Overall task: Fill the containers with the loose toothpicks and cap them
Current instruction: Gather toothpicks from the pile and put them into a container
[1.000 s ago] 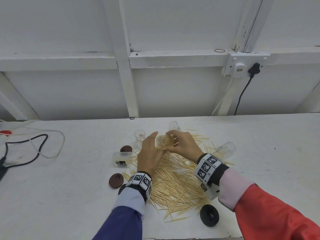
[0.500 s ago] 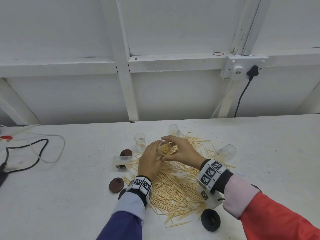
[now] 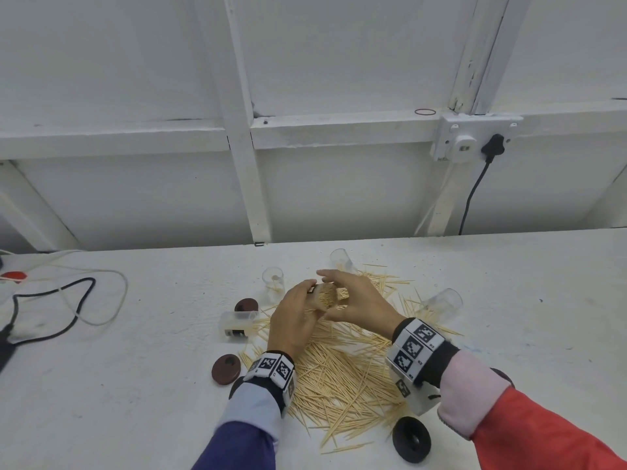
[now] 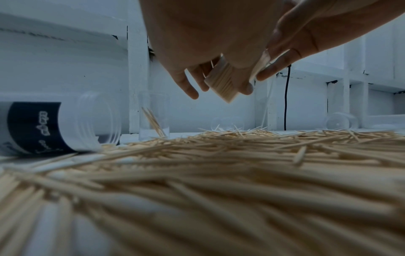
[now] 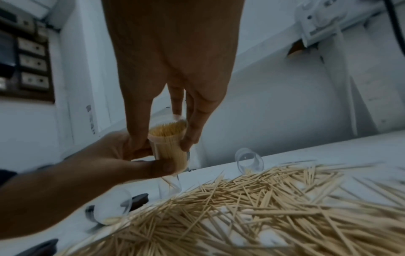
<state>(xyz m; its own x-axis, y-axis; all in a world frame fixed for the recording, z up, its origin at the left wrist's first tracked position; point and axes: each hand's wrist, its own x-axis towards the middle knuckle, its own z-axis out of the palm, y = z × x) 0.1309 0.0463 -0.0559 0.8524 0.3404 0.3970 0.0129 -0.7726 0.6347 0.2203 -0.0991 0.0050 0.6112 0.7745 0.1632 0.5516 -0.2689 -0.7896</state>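
Clear plastic container [image 5: 170, 145], packed full of toothpicks, is held above the pile [image 3: 342, 374]. Left hand [image 3: 293, 322] grips its body, thumb across the wall; right hand [image 3: 359, 305] pinches near the rim with fingers [image 5: 188, 124]. Likely light, thin-walled, slippery: hold mid-body, don't squeeze. Left of the pile lies a dark-labelled container [image 4: 43, 124]; its print is unreadable.

At frame centre the right hand [image 5: 173, 69] reaches down with its fingertips [image 5: 186, 145] at the rim of a clear container [image 5: 170, 143] packed with toothpicks, which the left hand [image 5: 114, 164] grips from the left, above the loose toothpicks [image 5: 263, 207] spread across the lower right.
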